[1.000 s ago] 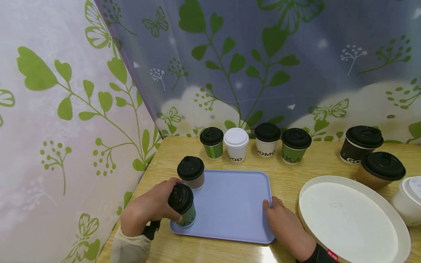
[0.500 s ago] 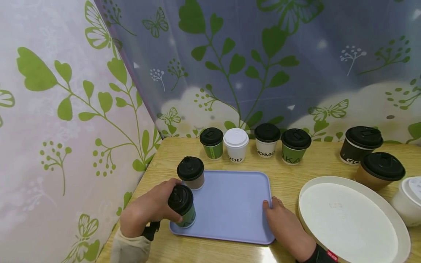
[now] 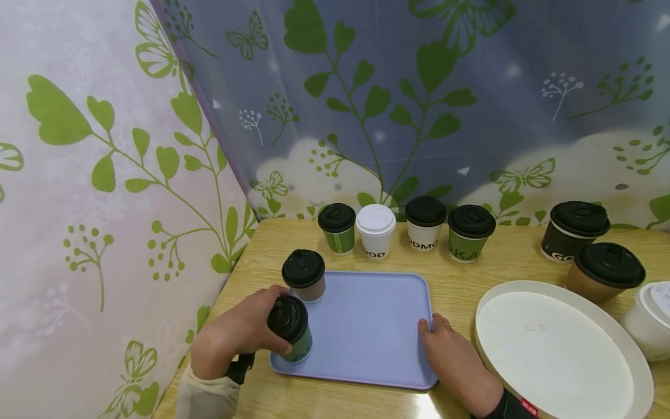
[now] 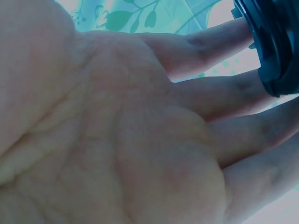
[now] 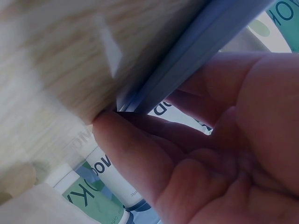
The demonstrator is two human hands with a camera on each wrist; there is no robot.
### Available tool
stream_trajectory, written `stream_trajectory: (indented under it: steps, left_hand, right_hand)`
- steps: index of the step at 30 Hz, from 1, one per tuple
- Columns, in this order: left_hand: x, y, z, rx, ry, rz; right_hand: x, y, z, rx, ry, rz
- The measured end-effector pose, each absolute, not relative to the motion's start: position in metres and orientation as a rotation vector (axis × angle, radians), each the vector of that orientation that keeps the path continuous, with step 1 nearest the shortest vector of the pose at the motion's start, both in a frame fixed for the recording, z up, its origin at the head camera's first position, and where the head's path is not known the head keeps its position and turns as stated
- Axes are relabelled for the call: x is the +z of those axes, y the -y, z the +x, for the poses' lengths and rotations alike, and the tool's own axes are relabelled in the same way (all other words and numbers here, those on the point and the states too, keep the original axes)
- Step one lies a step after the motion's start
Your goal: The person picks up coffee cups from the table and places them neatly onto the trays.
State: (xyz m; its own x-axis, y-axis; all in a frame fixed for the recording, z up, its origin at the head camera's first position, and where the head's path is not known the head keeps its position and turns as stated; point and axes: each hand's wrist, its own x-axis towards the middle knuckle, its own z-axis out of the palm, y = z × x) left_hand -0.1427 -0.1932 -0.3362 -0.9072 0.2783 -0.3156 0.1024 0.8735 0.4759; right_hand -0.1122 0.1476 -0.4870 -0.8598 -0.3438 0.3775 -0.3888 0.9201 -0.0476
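Note:
My left hand (image 3: 251, 326) grips a green paper coffee cup (image 3: 299, 348) with a black lid, thumb on its near side. The cup stands upright at the near left corner of a lavender-blue tray (image 3: 371, 326). Behind it, at the tray's far left corner, is a brown cup (image 3: 309, 291) with a black lid. In the left wrist view the palm fills most of the picture and part of the black lid (image 4: 280, 51) shows beyond the fingers. My right hand (image 3: 455, 355) holds the tray's right rim, thumb over it; the tray edge (image 5: 187, 60) shows between thumb and fingers in the right wrist view.
Along the back stand a small green cup (image 3: 341, 240), a white-lidded cup (image 3: 376, 235), a white cup with black lid (image 3: 423, 235) and another green cup (image 3: 467, 247). A round cream tray (image 3: 565, 343) lies right, with a black cup (image 3: 560, 244), brown cup (image 3: 594, 285) and white cup (image 3: 646, 326) beyond.
The green cup in my left hand has turned slightly, so its lettering shows less. My right hand and the tray have stayed in place.

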Motion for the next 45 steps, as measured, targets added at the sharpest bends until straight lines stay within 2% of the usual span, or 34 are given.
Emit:
stream_trajectory:
  steps: [8, 24, 32, 45]
  left_hand:
    - [-0.332, 0.195, -0.141, 0.653, -2.676, 0.274]
    - [-0.308, 0.183, -0.138, 0.564, -2.886, 0.574]
    - [-0.29, 0.161, -0.159, 0.373, -2.961, 0.822]
    - [-0.277, 0.122, -0.21, 0.164, -2.872, 0.957]
  right_hand:
    - [-0.488, -0.149, -0.112, 0.163, 2.702, 0.536]
    - [-0.485, -0.146, -0.112, 0.135, 2.741, 0.537]
    - [-0.483, -0.147, -0.112, 0.151, 2.764, 0.529]
    - [-0.485, -0.148, -0.113, 0.144, 2.732, 0.532]
